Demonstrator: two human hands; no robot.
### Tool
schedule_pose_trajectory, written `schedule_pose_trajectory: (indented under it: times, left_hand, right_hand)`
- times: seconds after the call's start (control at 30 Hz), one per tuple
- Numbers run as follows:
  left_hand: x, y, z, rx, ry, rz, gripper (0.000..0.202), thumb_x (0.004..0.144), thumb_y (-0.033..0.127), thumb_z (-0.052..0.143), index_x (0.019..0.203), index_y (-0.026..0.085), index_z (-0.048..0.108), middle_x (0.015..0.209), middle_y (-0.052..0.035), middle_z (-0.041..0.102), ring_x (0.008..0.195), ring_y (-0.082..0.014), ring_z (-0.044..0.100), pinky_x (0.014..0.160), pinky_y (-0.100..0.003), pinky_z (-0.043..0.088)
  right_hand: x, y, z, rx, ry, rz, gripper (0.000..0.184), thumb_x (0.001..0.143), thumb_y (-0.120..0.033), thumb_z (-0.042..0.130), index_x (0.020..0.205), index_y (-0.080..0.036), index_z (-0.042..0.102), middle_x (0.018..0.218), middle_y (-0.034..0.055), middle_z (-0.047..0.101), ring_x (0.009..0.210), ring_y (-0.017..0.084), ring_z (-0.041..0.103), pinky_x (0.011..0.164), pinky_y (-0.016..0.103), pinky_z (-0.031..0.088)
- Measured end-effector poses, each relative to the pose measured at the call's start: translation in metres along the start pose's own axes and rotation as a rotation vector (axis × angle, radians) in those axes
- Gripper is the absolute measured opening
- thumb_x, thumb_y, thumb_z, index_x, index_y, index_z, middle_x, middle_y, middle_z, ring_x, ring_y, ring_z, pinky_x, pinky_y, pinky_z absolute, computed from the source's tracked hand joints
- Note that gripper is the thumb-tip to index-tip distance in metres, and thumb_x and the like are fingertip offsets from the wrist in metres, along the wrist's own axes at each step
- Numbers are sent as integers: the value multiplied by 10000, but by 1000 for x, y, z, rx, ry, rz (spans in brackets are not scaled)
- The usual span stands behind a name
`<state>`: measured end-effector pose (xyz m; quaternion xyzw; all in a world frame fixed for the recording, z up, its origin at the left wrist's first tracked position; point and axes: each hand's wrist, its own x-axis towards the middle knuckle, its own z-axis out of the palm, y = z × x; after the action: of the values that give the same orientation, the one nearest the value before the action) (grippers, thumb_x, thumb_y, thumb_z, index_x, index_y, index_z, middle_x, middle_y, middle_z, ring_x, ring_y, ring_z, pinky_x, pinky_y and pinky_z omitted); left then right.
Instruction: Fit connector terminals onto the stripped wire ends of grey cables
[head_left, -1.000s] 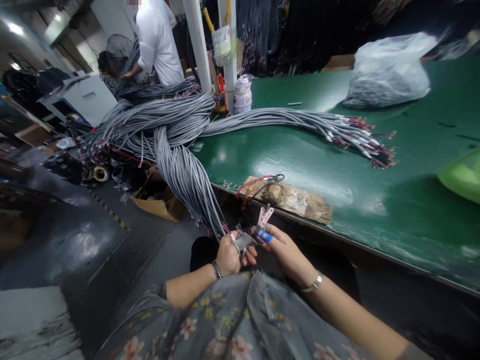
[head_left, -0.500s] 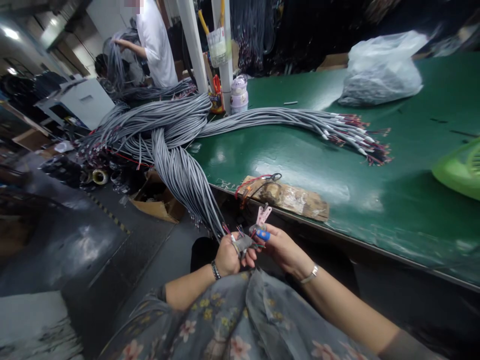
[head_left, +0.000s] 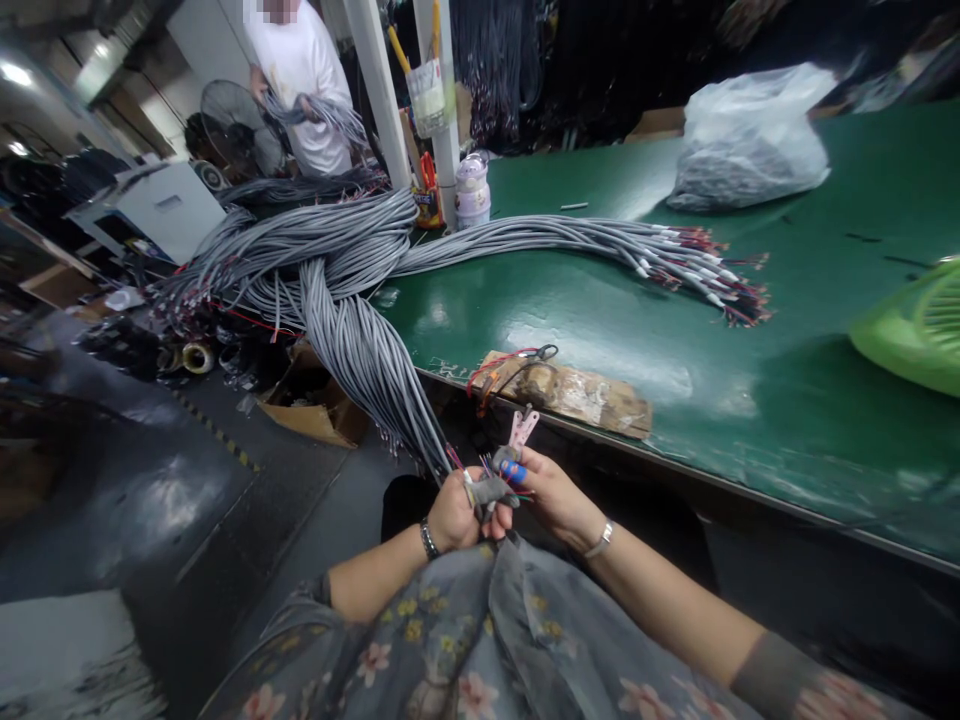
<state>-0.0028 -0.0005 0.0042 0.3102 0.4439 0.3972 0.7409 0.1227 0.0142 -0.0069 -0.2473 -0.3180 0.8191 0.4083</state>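
My left hand (head_left: 454, 515) is closed around the end of a grey cable, low in front of my body. Its thumb wears a grey cover, and thin coloured wires (head_left: 486, 463) stick out beside it. My right hand (head_left: 562, 502) is closed on a small pink two-armed tool (head_left: 523, 428), whose arms point up and away; its exact kind is unclear. Grey and blue covers (head_left: 513, 471) sit on the right fingertips, almost touching the wires. A thick bundle of grey cables (head_left: 367, 350) hangs off the table toward my left hand.
On the green table (head_left: 480, 310) lie more grey cables (head_left: 555, 235) with stripped ends, a wooden board (head_left: 592, 400), a plastic bag (head_left: 750, 140) and a green basket (head_left: 915, 330). A cardboard box (head_left: 315, 410) stands on the floor. Across the table, a person (head_left: 304, 90) holds cables.
My hands stay close together, the right one shifting slightly left. The view has turned a little. The person in the background has turned and holds the cables lower, uncovering a fan.
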Motion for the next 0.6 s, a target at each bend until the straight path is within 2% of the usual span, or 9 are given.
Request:
schedule_pose_trajectory:
  times: [0.1, 0.23, 0.4, 0.47, 0.6]
  left_hand:
    - [1, -1, -2, 15, 4, -12, 394, 555, 501, 705, 537, 143, 541, 389, -29, 559, 261, -84, 438, 275, -185, 238]
    - [2, -5, -4, -21, 89, 25, 363, 582, 478, 685, 563, 146, 539, 398, -23, 570, 259, -84, 447, 269, -170, 224]
    - [3, -7, -4, -41, 115, 26, 346, 597, 460, 675, 563, 148, 528, 403, -21, 576, 264, -87, 458, 263, -160, 223]
    - [2, -7, -3, -49, 110, 38, 345, 602, 457, 674, 564, 147, 529, 401, -20, 573, 266, -88, 461, 261, -160, 226]
    - [4, -3, 1, -74, 53, 50, 346, 604, 456, 684, 583, 148, 530, 410, -13, 571, 269, -89, 463, 264, -166, 241]
  right_hand:
    - [0, 0, 3, 6, 23, -2, 299, 720, -405, 713, 780, -200, 503, 518, -25, 630, 375, 178, 594, 424, 302, 474]
    - [-1, 0, 5, 21, 50, -5, 256, 756, -406, 669, 773, -202, 516, 479, -28, 590, 391, 167, 565, 446, 302, 456]
    - [1, -4, -10, 27, 337, -105, 306, 611, -367, 800, 699, -179, 575, 546, -58, 527, 470, 75, 452, 487, 220, 402]
    - [2, -6, -18, 41, 371, -90, 320, 626, -426, 778, 670, -180, 578, 573, -44, 528, 495, 81, 440, 498, 225, 407]
    - [8, -18, -24, 76, 314, -2, 448, 662, -625, 661, 712, -181, 626, 616, -4, 570, 513, 104, 476, 489, 235, 424]
